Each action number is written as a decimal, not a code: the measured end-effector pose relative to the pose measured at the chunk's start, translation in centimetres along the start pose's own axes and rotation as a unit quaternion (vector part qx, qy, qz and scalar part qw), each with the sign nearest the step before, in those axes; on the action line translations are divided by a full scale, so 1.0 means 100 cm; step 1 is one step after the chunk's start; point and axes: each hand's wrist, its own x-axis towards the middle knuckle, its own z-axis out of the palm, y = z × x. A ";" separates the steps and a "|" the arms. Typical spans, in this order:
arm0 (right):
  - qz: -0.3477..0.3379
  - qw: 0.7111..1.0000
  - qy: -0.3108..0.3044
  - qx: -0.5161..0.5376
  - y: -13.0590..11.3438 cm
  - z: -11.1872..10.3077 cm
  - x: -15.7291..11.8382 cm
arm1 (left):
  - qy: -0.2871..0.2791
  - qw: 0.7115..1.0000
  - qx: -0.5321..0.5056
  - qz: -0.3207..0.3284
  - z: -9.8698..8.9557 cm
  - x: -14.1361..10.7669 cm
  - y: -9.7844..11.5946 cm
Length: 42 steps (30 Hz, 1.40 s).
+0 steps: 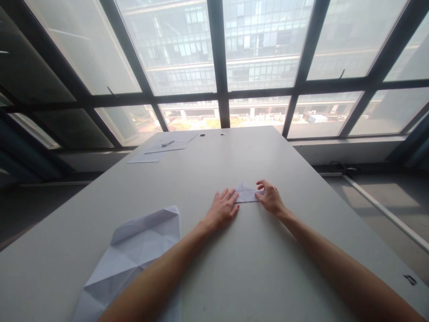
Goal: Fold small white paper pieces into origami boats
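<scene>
A small folded white paper with a peaked top and a straight near edge lies on the white table between my hands. My left hand lies flat with its fingers stretched out, the fingertips on the paper's left end. At the paper's right end, my right hand has its thumb and fingers bent around the corner, pinching it. Under and beside my left forearm spreads a large creased sheet of paper, its far edge standing up a little; the forearm hides part of it.
Several flat white sheets lie at the table's far left, with a small white object on them. The table reaches toward tall windows. A dark mark sits near its right edge.
</scene>
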 end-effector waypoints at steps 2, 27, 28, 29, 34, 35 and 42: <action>0.023 0.999 -0.030 -0.014 -0.001 -0.001 -0.001 | -0.003 1.000 -0.001 -0.002 0.000 0.000 0.000; 0.063 0.995 0.003 0.081 0.005 0.001 0.002 | 0.098 0.990 -0.087 -0.045 -0.001 0.005 -0.008; 0.063 0.992 0.006 0.106 0.006 0.001 0.002 | 0.119 0.985 -0.107 -0.059 -0.001 0.006 -0.010; 0.063 0.990 0.010 0.125 0.006 0.002 0.003 | 0.136 0.980 -0.126 -0.073 -0.001 0.007 -0.013; 0.059 0.985 0.024 0.160 0.003 0.001 0.000 | 0.176 0.964 -0.172 -0.105 -0.001 0.009 -0.017; 0.058 0.985 0.025 0.163 0.002 0.001 0.000 | 0.181 0.962 -0.176 -0.107 -0.001 0.009 -0.016; 0.039 0.982 0.048 0.180 0.004 0.006 -0.002 | 0.193 0.958 -0.178 -0.115 -0.006 0.006 -0.013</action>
